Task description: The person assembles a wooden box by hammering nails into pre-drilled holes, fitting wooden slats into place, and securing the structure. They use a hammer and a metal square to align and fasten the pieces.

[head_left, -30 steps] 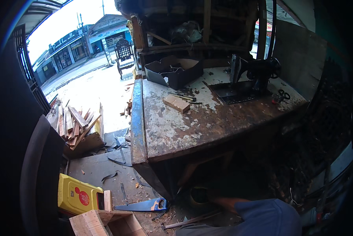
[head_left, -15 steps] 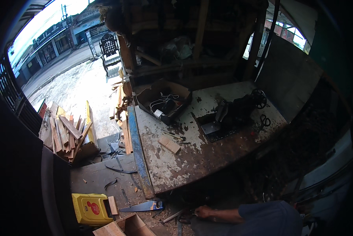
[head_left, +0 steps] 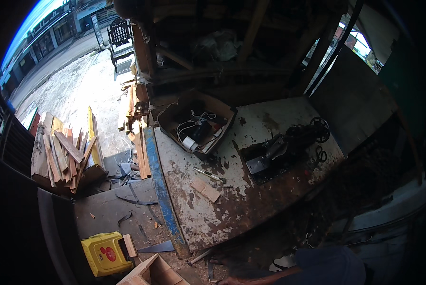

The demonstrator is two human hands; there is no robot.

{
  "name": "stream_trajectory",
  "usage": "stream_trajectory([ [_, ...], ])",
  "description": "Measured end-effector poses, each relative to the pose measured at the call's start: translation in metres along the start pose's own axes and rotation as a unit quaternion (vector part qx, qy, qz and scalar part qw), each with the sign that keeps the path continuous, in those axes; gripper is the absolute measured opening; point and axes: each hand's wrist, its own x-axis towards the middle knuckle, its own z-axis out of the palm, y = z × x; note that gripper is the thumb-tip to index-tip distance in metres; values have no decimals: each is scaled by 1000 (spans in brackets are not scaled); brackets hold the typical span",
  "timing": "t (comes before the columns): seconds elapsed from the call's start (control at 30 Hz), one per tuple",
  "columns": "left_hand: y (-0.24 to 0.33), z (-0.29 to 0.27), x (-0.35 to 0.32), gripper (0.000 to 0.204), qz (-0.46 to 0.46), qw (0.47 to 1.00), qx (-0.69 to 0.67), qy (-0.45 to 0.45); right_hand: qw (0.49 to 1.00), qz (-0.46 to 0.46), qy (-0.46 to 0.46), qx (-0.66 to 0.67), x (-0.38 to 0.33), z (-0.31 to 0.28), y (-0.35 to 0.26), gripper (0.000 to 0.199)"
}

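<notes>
Hand (head_left: 229, 280) reaching low by the floor scrap (head_left: 201, 256).
The fingers' grip is hiding in shadow; the scrap is lying thin and pale below the worktop (head_left: 232, 209).

Table (head_left: 251, 142) top is flaky white over rusty brown, with a blue strip along its left edge; yellow case (head_left: 106, 253) with a red spot on the floor, black machine (head_left: 284, 149) near the right edge.

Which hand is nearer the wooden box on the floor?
Right, as far as shows: the right hand reaches in low from the right, just right of the wooden box, not touching it. The left hand is out of view.
</notes>
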Motion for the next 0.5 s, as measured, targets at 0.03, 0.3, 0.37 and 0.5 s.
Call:
stream_trajectory([
  [0.03,1,0,1,49,-4,1000,-2,0,1000,-5,6,-2,-3,-9,-12,12],
  [0.3,7,3,-2,47,-47,999,0,20,994,-82,46,-46,-7,-69,-74,11],
  [0.37,5,3,-7,47,-53,998,3,30,989,-127,49,-59,-10,-74,-86,13],
  [0.5,6,-1,-12,46,-56,998,13,9,961,-233,96,-117,-22,-77,-123,16],
])
